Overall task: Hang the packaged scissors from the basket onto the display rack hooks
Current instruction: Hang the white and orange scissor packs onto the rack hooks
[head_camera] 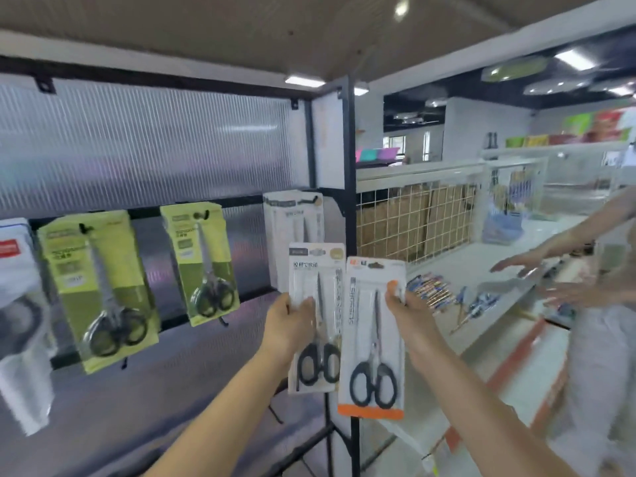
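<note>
Before the display rack (pixel 351 201), the left hand (pixel 287 327) pinches a white scissors pack (pixel 315 315) and the right hand (pixel 409 316) pinches an orange-trimmed scissors pack (pixel 373 339), both upright and edge to edge. At left, two yellow-green scissors packs (pixel 99 287) hang on hooks; far right, another person's hands (pixel 537 270) hover over a white shelf (pixel 464 266).

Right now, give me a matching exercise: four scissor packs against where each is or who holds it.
Things:
1. orange-trimmed pack
2. white pack with the gold sticker
3. larger yellow-green pack
4. white pack on the rack

Places:
A. hanging on the rightmost hook
B. held in the left hand
C. hanging left of a smaller yellow-green pack
D. held in the right hand

Pairs: 1-D, 2-B, 3-C, 4-A
</note>
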